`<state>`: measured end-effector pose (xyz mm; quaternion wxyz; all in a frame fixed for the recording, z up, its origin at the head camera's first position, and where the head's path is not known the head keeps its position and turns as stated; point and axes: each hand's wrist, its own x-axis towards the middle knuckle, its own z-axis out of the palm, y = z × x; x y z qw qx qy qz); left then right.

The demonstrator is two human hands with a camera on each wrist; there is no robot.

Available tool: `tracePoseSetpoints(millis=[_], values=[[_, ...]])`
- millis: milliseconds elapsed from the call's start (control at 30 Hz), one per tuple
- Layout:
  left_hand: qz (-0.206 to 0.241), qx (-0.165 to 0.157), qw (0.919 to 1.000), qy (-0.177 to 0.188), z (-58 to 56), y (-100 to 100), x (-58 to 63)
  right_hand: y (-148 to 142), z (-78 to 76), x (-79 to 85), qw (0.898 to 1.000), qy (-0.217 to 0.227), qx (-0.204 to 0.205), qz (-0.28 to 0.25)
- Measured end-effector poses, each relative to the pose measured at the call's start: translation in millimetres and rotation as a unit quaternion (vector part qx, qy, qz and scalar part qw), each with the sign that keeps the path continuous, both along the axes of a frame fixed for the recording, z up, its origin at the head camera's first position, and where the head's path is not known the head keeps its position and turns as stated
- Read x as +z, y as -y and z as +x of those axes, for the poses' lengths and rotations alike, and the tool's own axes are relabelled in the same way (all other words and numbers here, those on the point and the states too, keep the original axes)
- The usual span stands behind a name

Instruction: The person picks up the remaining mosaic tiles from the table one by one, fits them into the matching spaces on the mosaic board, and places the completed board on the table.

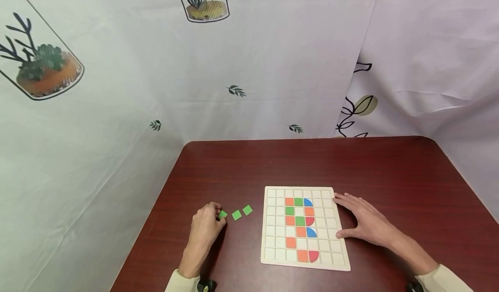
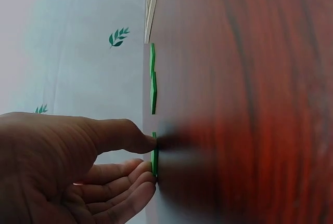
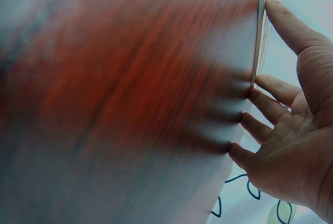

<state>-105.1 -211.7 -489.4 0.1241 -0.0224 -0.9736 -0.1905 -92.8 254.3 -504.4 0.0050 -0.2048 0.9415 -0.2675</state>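
Observation:
My left hand (image 1: 205, 225) pinches a green square tile (image 1: 222, 214) at the table's left side. In the left wrist view the thumb (image 2: 138, 140) meets one edge of that tile and the fingertips meet the other; it lies flat on the wood. Two more green square tiles (image 1: 236, 215) lie just right of it, flat and apart from the hand. A pale gridded board (image 1: 270, 242) carries orange and green squares and blue and red quarter-round pieces in its middle columns. Along the board's right edge, my right hand (image 1: 368, 220) rests with fingers and thumb spread, fingertips touching the rim.
Everything lies on a dark red wooden table (image 1: 234, 166) with rounded far corners. Behind it and to the sides hangs a white cloth (image 1: 273, 58) printed with plants and leaves. The board stands between the two hands, right of the loose tiles.

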Motion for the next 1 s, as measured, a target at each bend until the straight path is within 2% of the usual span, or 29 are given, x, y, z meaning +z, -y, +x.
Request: tracePoseSetpoints(millis=[167,367,500,700,1000], values=[[-0.011,-0.011,0.9998,-0.014,0.2,-0.7,-0.2,-0.1,-0.4,0.7,1.000,-0.004,0.002,0.000],[-0.012,-0.013,0.9998,-0.008,-0.3,0.7,0.6,0.3,-0.4,-0.1,1.000,-0.004,0.001,-0.002],[0.005,-0.012,0.9999,0.001,-2.1,1.9,3.4,0.1,-0.5,-0.6,1.000,0.001,-0.002,0.001],[0.029,-0.008,0.9994,0.019,-5.8,0.5,10.2,0.7,-0.3,-1.0,1.000,-0.008,0.002,-0.003],[0.059,-0.041,0.9974,0.009,-11.8,-10.3,24.8,-0.1,-0.9,-1.6,1.000,0.004,-0.004,0.002]])
